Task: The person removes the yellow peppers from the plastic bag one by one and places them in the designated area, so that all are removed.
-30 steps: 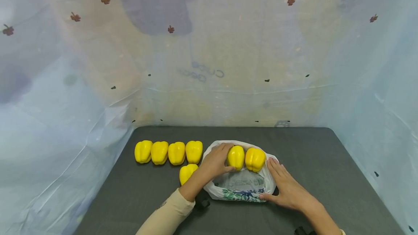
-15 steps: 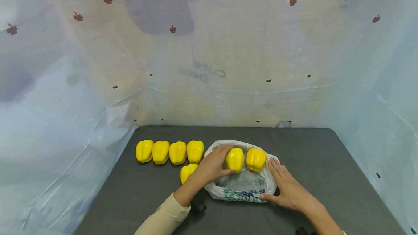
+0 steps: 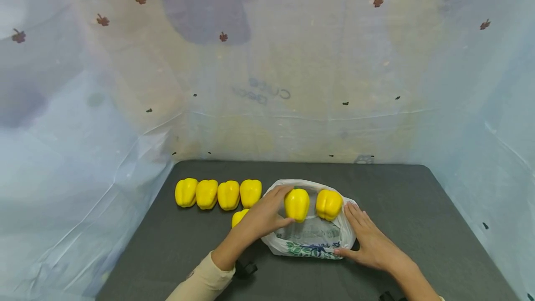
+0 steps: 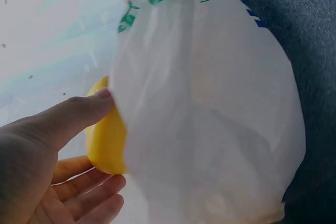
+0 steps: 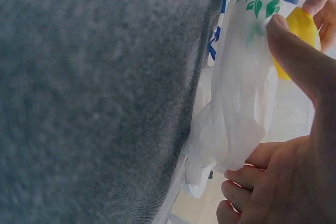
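Note:
A yellow bell pepper [image 3: 297, 205] is above the mouth of a white plastic bag [image 3: 307, 249] with green and blue print. My left hand [image 3: 264, 215] grips that pepper from the left, thumb at its near side and fingers at its far side. Another yellow bell pepper [image 3: 329, 205] sits at the bag's right part. At the right rim, my right hand [image 3: 372, 245] rests with mostly straight fingers, its thumb touching the front of the bag. The left wrist view shows the thumb on the pepper [image 4: 107, 140], partly hidden by the bag [image 4: 210, 98].
Several yellow bell peppers [image 3: 228, 195] stand in a row on the dark table [image 3: 167, 254], left of the bag. One more bell pepper [image 3: 238, 218] lies nearer, partly behind the left hand. A pale plastic curtain [image 3: 267, 82] hangs around the table's back and sides.
My left hand and the bell pepper it holds have shifted slightly left and nearer, widening the gap to the other pepper. The right hand stays against the bag.

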`<state>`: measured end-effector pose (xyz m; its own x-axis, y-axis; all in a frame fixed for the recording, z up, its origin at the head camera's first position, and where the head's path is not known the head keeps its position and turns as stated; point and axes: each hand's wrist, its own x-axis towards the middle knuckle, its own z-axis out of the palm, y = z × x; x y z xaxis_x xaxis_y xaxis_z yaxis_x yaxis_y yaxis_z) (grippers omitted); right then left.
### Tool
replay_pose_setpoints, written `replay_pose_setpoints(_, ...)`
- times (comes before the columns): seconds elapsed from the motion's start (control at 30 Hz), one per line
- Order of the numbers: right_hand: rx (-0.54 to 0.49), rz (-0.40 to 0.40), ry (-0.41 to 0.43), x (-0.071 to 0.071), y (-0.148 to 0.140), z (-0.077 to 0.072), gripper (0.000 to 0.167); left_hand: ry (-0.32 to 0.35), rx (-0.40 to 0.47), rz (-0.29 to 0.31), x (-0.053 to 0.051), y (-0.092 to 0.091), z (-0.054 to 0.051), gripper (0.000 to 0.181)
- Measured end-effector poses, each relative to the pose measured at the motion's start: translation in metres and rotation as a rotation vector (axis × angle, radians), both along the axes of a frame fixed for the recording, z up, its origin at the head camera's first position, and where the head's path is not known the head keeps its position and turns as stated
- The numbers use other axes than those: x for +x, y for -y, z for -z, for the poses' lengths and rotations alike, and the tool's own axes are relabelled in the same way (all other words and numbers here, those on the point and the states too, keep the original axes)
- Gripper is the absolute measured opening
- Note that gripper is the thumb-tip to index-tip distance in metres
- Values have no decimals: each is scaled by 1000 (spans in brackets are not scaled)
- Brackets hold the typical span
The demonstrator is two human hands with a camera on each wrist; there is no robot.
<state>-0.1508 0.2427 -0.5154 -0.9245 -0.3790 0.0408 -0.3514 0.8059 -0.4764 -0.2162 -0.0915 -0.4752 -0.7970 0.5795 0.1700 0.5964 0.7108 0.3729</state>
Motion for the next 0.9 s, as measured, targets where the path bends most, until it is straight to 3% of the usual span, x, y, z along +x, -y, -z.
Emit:
replay_pose_setpoints(0.43, 7, -8, -21, -1, 0, 3, 128, -39, 28, -2, 10, 30, -14, 91)
replay_pose_setpoints(0.9, 5, -11, -26, -1, 0, 4, 128, 8, 75, -42, 18, 66, -25, 89)
